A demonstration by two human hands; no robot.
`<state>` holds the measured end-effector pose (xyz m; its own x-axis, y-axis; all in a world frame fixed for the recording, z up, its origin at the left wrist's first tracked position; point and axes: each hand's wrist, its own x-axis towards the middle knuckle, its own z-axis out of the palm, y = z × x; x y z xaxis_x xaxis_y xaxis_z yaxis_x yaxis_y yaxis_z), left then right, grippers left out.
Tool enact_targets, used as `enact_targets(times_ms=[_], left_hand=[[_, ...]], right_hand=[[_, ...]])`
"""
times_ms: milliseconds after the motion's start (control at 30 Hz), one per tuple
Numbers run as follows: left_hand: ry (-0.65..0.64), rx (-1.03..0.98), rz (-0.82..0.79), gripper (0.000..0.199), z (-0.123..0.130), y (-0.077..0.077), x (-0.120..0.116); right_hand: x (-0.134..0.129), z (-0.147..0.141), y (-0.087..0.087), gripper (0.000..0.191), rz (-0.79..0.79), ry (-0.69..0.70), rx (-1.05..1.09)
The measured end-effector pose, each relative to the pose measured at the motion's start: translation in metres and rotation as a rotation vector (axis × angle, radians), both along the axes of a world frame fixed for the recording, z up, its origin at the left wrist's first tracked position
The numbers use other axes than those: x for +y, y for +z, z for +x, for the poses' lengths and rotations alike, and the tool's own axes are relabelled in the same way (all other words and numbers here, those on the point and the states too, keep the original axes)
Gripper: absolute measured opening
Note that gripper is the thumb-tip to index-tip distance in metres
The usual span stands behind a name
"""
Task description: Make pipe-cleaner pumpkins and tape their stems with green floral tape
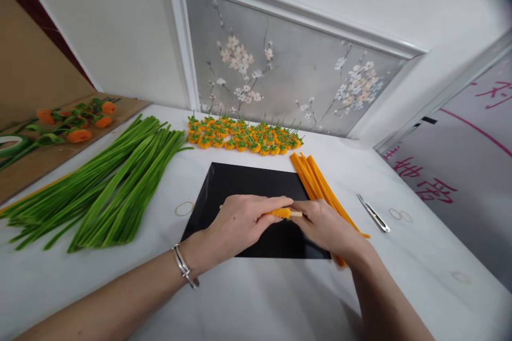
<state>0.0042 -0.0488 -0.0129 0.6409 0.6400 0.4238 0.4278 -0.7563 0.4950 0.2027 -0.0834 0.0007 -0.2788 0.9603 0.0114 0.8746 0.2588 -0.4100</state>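
Observation:
My left hand (244, 218) is closed around a thin wooden stick (296, 214), with fingers pointing right. Orange pipe cleaner (281, 213) is coiled around the stick near its right end. My right hand (326, 224) is closed at that end, fingertips close to the coil. An orange fuzzy end shows below the right palm; the exact grip inside the fingers is hidden. Both hands are above a black rectangular mat (256, 178). Beside the right hand lies a bundle of straight orange pipe cleaners (320, 181), partly covered by it.
Green pipe cleaners (120, 186) lie in a large pile at left. Small orange pumpkin-like pieces with green tops (244, 136) stand in rows at the back. Thread snips (374, 213) and rubber bands (394, 214) are at right. Orange flowers (79, 135) and green tape (16, 146) sit far left.

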Motion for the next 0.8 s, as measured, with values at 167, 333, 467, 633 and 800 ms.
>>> enact_targets(times_ms=[167,333,467,633,800], left_hand=[[0.057,-0.037,-0.089,0.029,-0.0011,0.0015,0.0037],[0.119,-0.101,-0.160,0.028,-0.0023,0.0018,0.0078],[0.085,-0.161,-0.339,0.027,-0.0011,0.0038,0.0091],[0.042,-0.200,-0.376,0.025,-0.0006,0.0053,0.0084],[0.047,-0.142,-0.288,0.025,0.0000,0.0030,0.0052]], right_hand=[[-0.0040,-0.0062,0.0018,0.035,0.000,0.014,-0.056],[-0.0076,-0.0077,0.0025,0.029,0.012,0.057,-0.038],[-0.0080,-0.0073,0.0012,0.030,0.005,0.080,-0.028],[-0.0049,-0.0065,0.0038,0.020,0.064,0.001,0.165],[-0.0015,-0.0073,0.0029,0.022,0.189,-0.029,0.272]])
